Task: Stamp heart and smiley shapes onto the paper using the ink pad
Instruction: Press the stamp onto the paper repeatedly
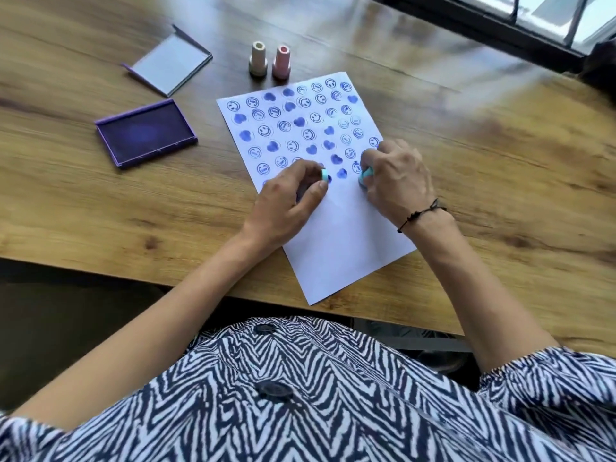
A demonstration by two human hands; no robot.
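A white paper (336, 235) lies on the wooden table, its upper half covered with several blue heart and smiley prints. My left hand (293, 198) grips a small teal stamp (323, 175) tilted near the lowest row of prints. My right hand (396, 181) holds a second teal stamp (365, 176) against the paper at its right side. The open purple ink pad (146, 133) sits to the left of the paper, apart from both hands.
The ink pad's lid (170, 66) lies at the back left. A cream stamp (258, 59) and a pink stamp (281, 61) stand upright just beyond the paper's top edge. The table's front edge runs under my forearms. A window frame is at the back right.
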